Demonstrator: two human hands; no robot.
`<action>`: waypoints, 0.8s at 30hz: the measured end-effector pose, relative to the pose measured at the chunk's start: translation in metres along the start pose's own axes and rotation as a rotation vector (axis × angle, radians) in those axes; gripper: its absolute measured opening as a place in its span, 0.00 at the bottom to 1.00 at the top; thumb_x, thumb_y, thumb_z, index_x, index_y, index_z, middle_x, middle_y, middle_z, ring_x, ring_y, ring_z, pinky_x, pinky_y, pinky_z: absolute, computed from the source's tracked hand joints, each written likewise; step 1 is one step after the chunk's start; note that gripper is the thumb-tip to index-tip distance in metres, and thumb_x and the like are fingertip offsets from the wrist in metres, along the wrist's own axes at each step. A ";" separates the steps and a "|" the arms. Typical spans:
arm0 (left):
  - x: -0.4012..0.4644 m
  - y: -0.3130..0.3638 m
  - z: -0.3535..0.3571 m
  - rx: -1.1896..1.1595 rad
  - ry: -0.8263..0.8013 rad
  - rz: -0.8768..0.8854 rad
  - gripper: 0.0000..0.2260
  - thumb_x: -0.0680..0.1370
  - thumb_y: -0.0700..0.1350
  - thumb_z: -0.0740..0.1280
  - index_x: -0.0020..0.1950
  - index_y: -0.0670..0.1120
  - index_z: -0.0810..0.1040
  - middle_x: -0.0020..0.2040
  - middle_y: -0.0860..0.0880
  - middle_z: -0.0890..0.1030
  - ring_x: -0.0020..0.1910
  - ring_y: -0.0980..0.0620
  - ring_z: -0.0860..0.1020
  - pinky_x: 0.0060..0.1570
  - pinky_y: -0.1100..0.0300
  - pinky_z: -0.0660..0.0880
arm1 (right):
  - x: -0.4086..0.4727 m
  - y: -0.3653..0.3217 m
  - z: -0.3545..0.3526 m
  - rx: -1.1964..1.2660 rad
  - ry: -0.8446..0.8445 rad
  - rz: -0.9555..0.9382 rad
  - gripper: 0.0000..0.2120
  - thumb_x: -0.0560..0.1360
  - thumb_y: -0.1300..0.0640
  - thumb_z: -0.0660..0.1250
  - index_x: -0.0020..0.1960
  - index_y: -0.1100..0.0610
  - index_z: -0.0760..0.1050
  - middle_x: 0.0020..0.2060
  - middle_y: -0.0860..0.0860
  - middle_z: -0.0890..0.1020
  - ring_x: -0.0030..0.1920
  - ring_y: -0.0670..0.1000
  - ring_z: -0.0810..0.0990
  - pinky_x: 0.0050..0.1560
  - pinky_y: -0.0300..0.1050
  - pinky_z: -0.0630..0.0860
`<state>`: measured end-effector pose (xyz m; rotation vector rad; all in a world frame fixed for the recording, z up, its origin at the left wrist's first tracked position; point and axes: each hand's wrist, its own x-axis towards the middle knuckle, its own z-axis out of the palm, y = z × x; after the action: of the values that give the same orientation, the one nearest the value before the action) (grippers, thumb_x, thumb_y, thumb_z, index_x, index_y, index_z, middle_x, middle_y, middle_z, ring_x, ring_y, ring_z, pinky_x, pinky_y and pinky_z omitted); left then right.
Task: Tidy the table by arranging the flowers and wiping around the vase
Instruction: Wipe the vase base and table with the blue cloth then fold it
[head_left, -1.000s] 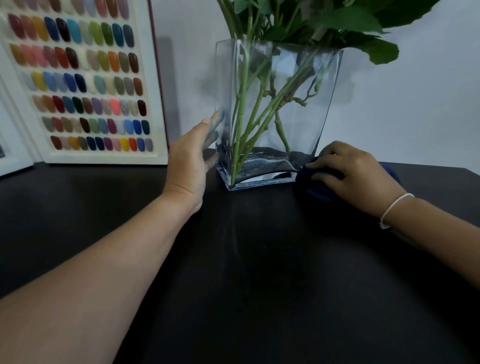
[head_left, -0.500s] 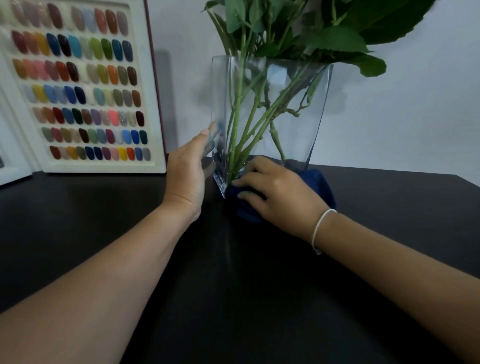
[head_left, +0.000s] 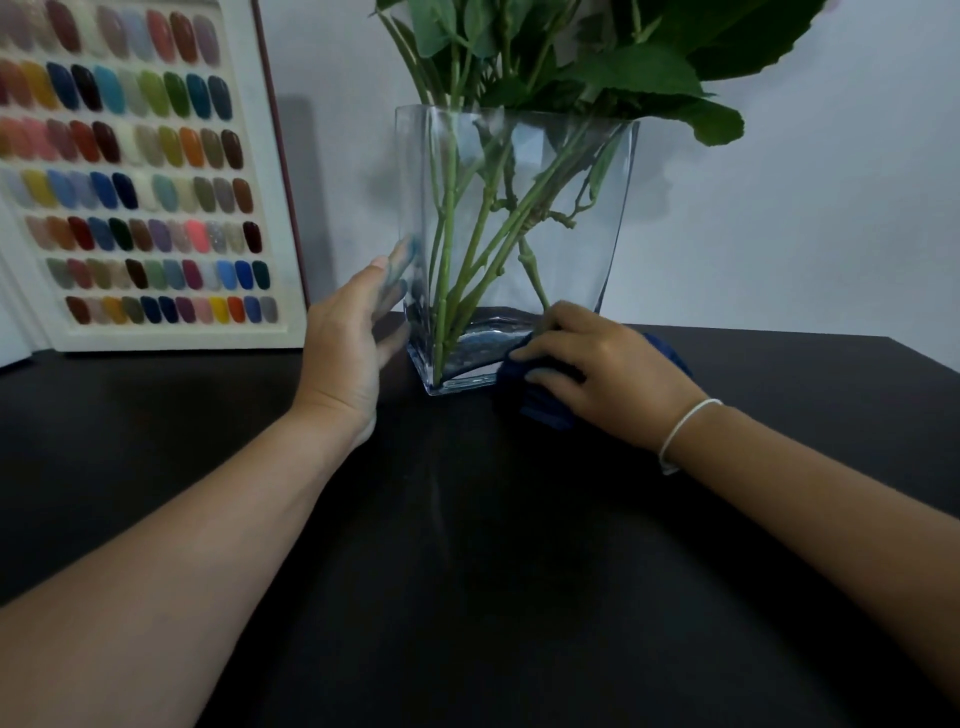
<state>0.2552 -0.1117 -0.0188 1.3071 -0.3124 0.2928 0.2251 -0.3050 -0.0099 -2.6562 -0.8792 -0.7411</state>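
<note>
vase (head_left: 514, 249) | left hand (head_left: 348, 338) flat against side (ungripped) | right hand (head_left: 602, 376) clutching cloth (head_left: 540, 402) | swatch board (head_left: 140, 171) left

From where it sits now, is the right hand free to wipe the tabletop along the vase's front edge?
Probably yes. The right hand already presses the blue cloth at the glass vase's front right corner, and the dark table in front is bare. The left hand rests against the vase's left side, out of that path.
</note>
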 end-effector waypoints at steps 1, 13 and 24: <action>0.000 0.000 0.000 0.002 -0.003 0.001 0.13 0.78 0.51 0.55 0.51 0.59 0.79 0.56 0.63 0.78 0.61 0.61 0.72 0.62 0.54 0.69 | -0.003 0.006 -0.003 -0.008 0.000 0.018 0.10 0.72 0.63 0.67 0.52 0.63 0.78 0.47 0.61 0.78 0.45 0.60 0.79 0.49 0.54 0.77; 0.000 -0.002 0.003 0.004 -0.012 0.083 0.10 0.78 0.48 0.59 0.52 0.60 0.77 0.45 0.71 0.80 0.51 0.69 0.76 0.45 0.68 0.75 | -0.015 0.040 -0.020 0.010 0.276 0.188 0.08 0.71 0.67 0.67 0.50 0.62 0.79 0.44 0.62 0.78 0.44 0.57 0.77 0.49 0.35 0.68; 0.000 -0.002 0.005 0.036 -0.012 0.135 0.16 0.74 0.43 0.67 0.62 0.50 0.74 0.42 0.69 0.81 0.49 0.68 0.78 0.48 0.70 0.75 | -0.001 0.042 -0.024 0.124 0.564 0.278 0.09 0.72 0.64 0.66 0.52 0.61 0.78 0.46 0.59 0.77 0.46 0.48 0.73 0.48 0.23 0.65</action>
<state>0.2559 -0.1168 -0.0194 1.3260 -0.4085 0.4061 0.2411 -0.3476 0.0067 -2.2074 -0.3811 -1.2219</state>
